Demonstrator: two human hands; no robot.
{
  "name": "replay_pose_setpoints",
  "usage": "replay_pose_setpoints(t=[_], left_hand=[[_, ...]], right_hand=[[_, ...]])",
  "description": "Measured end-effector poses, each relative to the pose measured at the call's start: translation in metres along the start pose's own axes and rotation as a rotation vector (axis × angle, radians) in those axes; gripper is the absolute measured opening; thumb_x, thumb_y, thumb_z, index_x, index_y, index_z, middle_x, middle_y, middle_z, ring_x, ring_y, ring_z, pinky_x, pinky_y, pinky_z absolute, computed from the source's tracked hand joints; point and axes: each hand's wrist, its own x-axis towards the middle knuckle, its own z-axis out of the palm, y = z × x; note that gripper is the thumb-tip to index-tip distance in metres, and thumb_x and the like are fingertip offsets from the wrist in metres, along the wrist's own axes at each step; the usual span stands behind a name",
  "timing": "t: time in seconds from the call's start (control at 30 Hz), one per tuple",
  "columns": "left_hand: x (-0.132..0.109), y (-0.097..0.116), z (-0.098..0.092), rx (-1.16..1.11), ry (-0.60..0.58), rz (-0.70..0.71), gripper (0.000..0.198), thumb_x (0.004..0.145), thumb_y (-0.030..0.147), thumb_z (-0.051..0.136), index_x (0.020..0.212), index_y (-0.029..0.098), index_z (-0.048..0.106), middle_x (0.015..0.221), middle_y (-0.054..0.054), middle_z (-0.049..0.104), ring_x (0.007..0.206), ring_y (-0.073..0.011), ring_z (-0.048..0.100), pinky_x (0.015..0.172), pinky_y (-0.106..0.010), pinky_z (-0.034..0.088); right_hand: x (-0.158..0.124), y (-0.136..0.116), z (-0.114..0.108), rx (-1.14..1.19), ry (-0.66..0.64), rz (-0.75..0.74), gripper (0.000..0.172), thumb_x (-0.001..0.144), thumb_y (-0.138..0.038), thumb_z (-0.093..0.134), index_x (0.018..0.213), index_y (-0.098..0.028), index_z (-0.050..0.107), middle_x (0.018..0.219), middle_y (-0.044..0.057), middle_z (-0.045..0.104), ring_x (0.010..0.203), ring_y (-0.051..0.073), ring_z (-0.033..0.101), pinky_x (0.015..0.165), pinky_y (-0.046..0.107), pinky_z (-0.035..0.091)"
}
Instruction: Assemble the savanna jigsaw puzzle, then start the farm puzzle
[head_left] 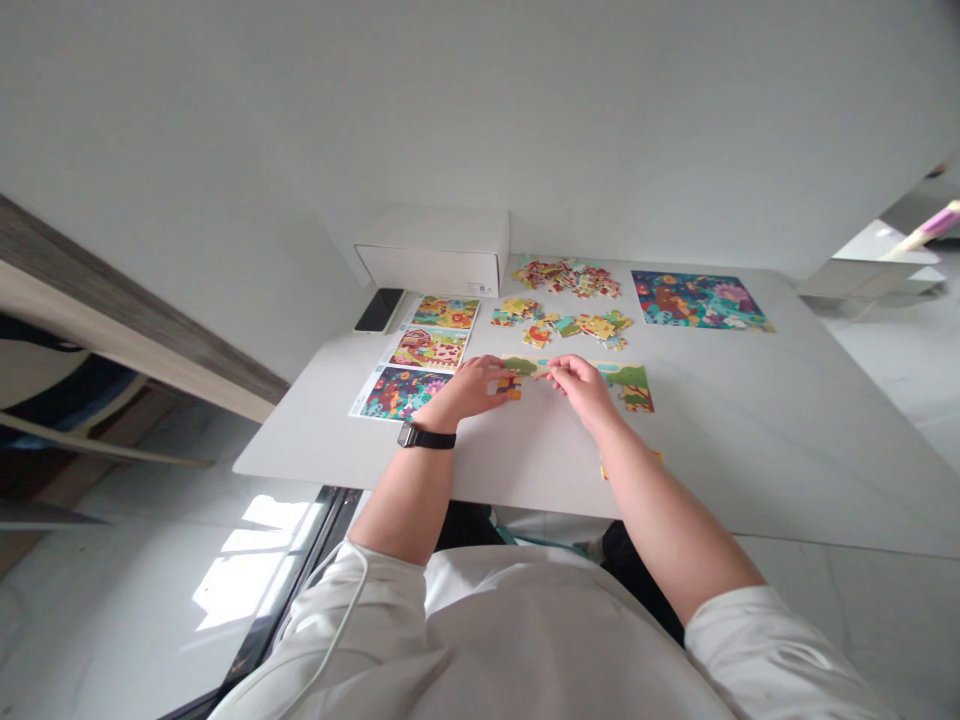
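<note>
A partly joined jigsaw strip (626, 383) with green trees lies on the white table (720, 440) in front of me. My left hand (472, 388), with a black watch on the wrist, rests on the strip's left end, fingers curled over a small orange piece (512, 388). My right hand (581, 384) pinches a piece at the strip's top edge near the middle. Behind the strip lie two heaps of loose pieces: a yellow-green heap (570, 324) and a red one (566, 276).
Three printed picture cards (427, 350) lie in a column at the left, with a black phone (379, 309) and a white box (431, 250) behind them. A finished blue puzzle (697, 300) lies at the back right. A loose piece (604, 468) lies under my right forearm.
</note>
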Motion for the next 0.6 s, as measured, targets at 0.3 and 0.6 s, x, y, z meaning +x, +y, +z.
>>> replay_pose_setpoints(t=[0.3, 0.6], left_hand=[[0.001, -0.002, 0.005, 0.019, 0.017, -0.026, 0.033, 0.088, 0.046, 0.081, 0.119, 0.034, 0.084, 0.140, -0.008, 0.074, 0.128, -0.0312, 0.069, 0.117, -0.049, 0.054], [0.002, -0.006, 0.012, 0.033, 0.063, -0.054, 0.035, 0.084, 0.047, 0.085, 0.116, 0.034, 0.085, 0.136, -0.008, 0.076, 0.123, -0.0313, 0.071, 0.114, -0.049, 0.056]], right_hand=[[0.000, 0.001, 0.000, -0.027, -0.017, -0.009, 0.032, 0.081, -0.053, 0.071, 0.098, -0.026, 0.073, 0.087, 0.002, 0.078, 0.076, 0.019, 0.067, 0.067, 0.030, 0.051], [-0.003, -0.004, 0.002, -0.035, -0.024, 0.001, 0.034, 0.079, -0.055, 0.071, 0.096, -0.026, 0.073, 0.086, 0.002, 0.077, 0.075, 0.019, 0.066, 0.069, 0.031, 0.052]])
